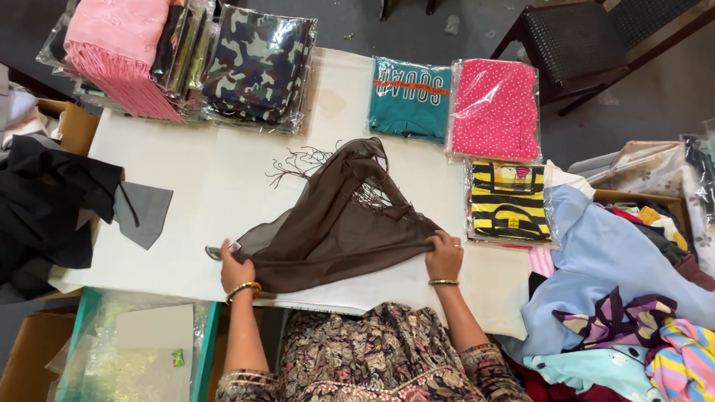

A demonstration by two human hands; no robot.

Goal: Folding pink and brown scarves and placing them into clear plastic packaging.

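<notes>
1. Far left: black cloth (45, 201) draped over the edge of the white surface (201, 186), a grey piece (145, 212) beside it.
2. Top left: pink fringed scarf (115, 45) and camouflage packet (257, 63) stacked in clear bags.
3. Left hand (237, 269), gold bangle at wrist, fingers closed on the left corner of the brown scarf (339, 223).
4. Brown scarf spread mid-surface, peaked at centre, fringe trailing toward the far side.
5. Right hand (445, 257) pinching the scarf's right corner, pressed to the surface.
6. Beyond: teal packet (410, 97), pink dotted packet (495, 108), yellow-striped packet (510, 201).
7. Far right: heap of mixed garments (618, 298).
</notes>
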